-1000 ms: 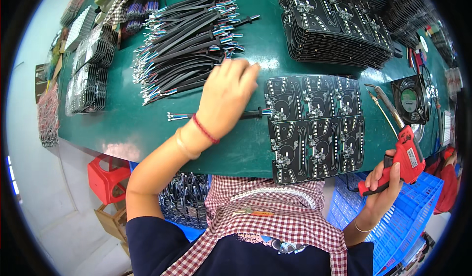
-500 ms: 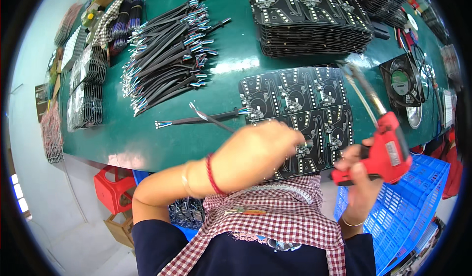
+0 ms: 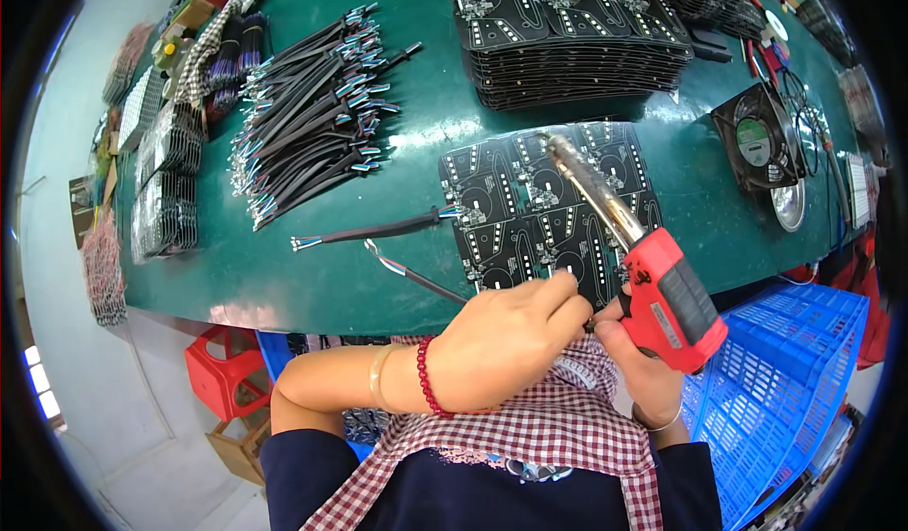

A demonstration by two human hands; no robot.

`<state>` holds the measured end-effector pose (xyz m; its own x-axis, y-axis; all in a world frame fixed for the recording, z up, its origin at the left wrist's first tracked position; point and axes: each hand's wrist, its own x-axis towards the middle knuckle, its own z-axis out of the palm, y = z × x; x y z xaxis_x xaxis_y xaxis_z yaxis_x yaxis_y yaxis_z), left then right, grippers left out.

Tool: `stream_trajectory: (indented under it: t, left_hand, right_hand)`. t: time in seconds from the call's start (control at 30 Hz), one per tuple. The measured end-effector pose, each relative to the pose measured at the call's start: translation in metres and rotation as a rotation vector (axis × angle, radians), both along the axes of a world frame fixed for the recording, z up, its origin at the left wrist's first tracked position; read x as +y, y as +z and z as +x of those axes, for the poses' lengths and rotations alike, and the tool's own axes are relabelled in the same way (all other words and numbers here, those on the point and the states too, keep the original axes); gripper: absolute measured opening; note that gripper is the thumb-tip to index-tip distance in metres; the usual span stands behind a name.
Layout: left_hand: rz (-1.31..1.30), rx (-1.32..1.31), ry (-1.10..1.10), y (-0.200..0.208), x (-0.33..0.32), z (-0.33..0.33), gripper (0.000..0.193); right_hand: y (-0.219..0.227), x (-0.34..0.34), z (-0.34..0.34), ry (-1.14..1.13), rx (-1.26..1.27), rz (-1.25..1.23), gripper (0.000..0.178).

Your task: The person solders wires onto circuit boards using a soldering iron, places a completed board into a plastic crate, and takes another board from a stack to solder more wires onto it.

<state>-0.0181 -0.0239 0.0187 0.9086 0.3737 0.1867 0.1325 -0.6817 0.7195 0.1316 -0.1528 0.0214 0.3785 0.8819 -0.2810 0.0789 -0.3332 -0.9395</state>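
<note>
My left hand [image 3: 511, 342] is closed on a black-sleeved cable [image 3: 430, 285]; the cable's stripped coloured wire ends stick out to the left, and its other end is hidden. In my right hand [image 3: 643, 361] is a red soldering gun [image 3: 670, 304], its metal barrel slanting up and left over a black circuit board panel [image 3: 487, 243]. The two hands are close together at the panel's near edge, their fingertips almost meeting. Another black cable [image 3: 383, 229] lies left of the panel, with its right end at the panel's edge.
A heap of black cables [image 3: 317, 115] lies on the green table [image 3: 218, 280] at left. Behind the panel stands a tall stack of circuit boards [image 3: 577, 68]. A small fan [image 3: 759, 141] and a metal dish [image 3: 788, 207] are at right. Below are a blue crate [image 3: 780, 370] and a red stool [image 3: 222, 370].
My right hand has brought the soldering gun left, so its barrel is now over the panel. My left hand has drawn nearer to me, and its cable has shifted down with it.
</note>
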Motion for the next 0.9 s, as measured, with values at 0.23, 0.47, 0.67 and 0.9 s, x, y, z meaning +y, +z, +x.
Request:
stream_trajectory:
  t: [0.23, 0.47, 0.67, 0.9]
  left_hand:
    - [-0.095, -0.159, 0.291, -0.005, -0.031, 0.008, 0.023]
    - [-0.097, -0.144, 0.257, -0.004, -0.019, 0.000, 0.022]
    - [-0.030, -0.127, 0.274, -0.002, -0.017, -0.004, 0.024]
    - [-0.034, -0.270, 0.394, 0.000, -0.026, 0.002, 0.023]
  right_hand:
    - [-0.012, 0.009, -0.019, -0.350, 0.116, 0.260, 0.043]
    - [-0.011, 0.014, -0.014, -0.261, 0.266, 0.244, 0.044]
    - [-0.010, 0.010, -0.015, -0.141, 0.094, 0.173, 0.044]
    - [-0.003, 0.011, -0.023, -0.266, 0.198, 0.213, 0.042]
